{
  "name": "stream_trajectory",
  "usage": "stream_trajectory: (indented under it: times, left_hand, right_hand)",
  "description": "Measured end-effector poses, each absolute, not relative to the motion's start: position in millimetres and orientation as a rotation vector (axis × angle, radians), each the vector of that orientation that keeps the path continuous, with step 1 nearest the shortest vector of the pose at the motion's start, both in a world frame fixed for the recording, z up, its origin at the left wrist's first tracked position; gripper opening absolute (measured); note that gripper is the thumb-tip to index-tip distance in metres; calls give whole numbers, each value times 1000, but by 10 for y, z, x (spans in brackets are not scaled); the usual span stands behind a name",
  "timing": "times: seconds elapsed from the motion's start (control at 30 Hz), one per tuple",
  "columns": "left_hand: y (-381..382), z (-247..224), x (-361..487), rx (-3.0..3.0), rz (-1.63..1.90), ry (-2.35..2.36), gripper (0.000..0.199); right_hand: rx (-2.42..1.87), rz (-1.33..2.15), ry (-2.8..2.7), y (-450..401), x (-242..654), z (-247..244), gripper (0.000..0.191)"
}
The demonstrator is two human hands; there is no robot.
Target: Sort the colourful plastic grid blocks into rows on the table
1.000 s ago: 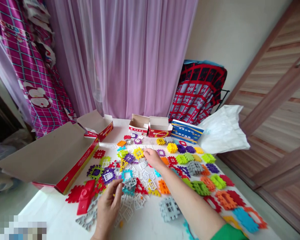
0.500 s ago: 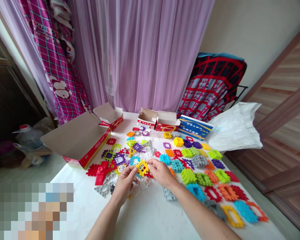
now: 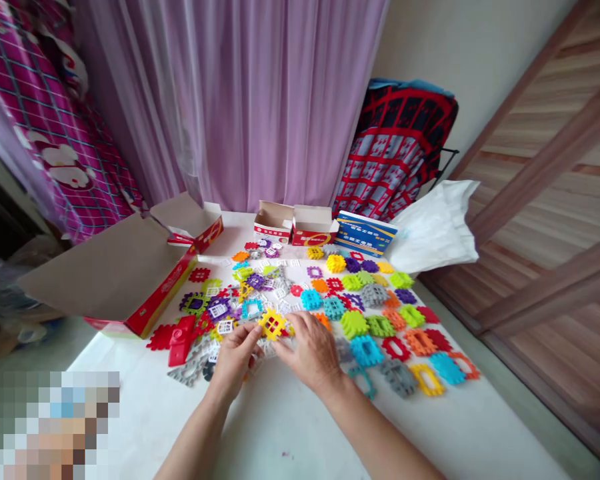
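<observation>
A yellow toothed building block (image 3: 273,325) with a window-like grid in its middle is held up over the pile. My left hand (image 3: 236,353) pinches its left edge between thumb and fingers. Close by on the right is my right hand (image 3: 313,353), thumb and fingers spread apart beside the block; whether a fingertip touches it I cannot tell. Behind the held block lies a light-blue square frame (image 3: 252,309). A purple block with a white window (image 3: 218,310) lies left of it, among white window pieces and grey blocks (image 3: 184,371) partly hidden by my left hand.
Stacks of coloured blocks (image 3: 365,350) spread across the right side. A red box-shaped piece (image 3: 181,341) lies at left. Open cardboard boxes (image 3: 167,293) stand along the left and back, with a blue box (image 3: 366,233) and a white bag (image 3: 435,227) at back right.
My right thumb and fingers have parted from the yellow block's right edge, while my left hand keeps hold of it. The view has turned to the right, so everything sits further left.
</observation>
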State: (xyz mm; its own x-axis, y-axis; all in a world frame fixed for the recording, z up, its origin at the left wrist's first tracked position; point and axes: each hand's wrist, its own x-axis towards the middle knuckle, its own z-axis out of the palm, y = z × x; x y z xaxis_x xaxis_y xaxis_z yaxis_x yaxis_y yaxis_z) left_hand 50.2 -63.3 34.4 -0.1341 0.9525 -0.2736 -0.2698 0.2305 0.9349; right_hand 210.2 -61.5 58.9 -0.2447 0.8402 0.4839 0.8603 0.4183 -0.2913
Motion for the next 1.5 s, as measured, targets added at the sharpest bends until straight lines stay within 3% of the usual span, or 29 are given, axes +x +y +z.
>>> stream_trajectory:
  times: [0.3, 0.47, 0.6, 0.8, 1.03, 1.23, 1.5]
  left_hand:
    - [-670, 342, 550, 920, 1044, 1166, 61]
    - [-634, 367, 438, 806, 1296, 1246, 65]
    - [-552, 368, 250, 618, 1508, 1275, 55]
    - [-459, 367, 115, 412, 1585, 1313, 36]
    - [-473, 368, 130, 447, 1598, 1297, 39]
    - [-470, 354, 98, 413, 1608, 1292, 39]
    - [-476, 356, 95, 376, 1593, 1288, 43]
  right_hand:
    - [-1480, -63, -1952, -795, 2431, 492, 41]
    - [-1554, -117, -1854, -885, 2743, 491, 32]
    - [-1632, -123, -1875, -1026, 2969, 421, 28]
    - [-1587, -203, -2016, -1272, 3125, 381, 27]
    - [-1562, -75, -2125, -1395, 3146, 404, 29]
    - [-1703, -139, -2020, -944, 3309, 581, 31]
    - [-2118, 14, -1951, 415, 2995, 817, 39]
